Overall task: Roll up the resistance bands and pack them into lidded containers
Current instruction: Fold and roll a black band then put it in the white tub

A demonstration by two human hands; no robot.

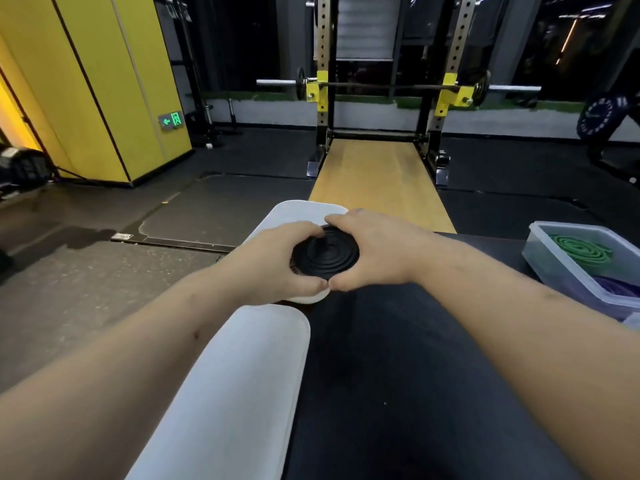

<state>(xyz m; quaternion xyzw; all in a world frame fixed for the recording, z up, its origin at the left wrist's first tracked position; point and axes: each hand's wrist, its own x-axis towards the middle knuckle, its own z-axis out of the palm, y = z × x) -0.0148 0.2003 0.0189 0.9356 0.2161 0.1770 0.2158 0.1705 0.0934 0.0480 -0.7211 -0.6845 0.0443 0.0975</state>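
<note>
1. Gripping the coiled black band (pixel 325 252) from both sides: left hand (pixel 277 261) at its 9 o'clock, right hand (pixel 377 251) at its 3 o'clock.
2. Both hands are curled round the coil. The thumbs almost meet at its 6 o'clock edge and the fingers wrap its 12 o'clock edge.
3. The coil is tightly wound, flat face up, dead centre of view.
4. It sits over the white tub (pixel 294 213). Can't tell if it's touching the tub or held above it.
5. A flat white piece, probably a lid (pixel 242 375), lies at 7 o'clock, just beside the tub on the black surface (pixel 398 375).
6. The clear tub (pixel 540 237) at 3 o'clock is uncovered, with a rolled green band (pixel 581 251) and a purple band (pixel 620 289) inside.
7. A squat rack (pixel 391 84) stands at 12 o'clock, well apart.
</note>
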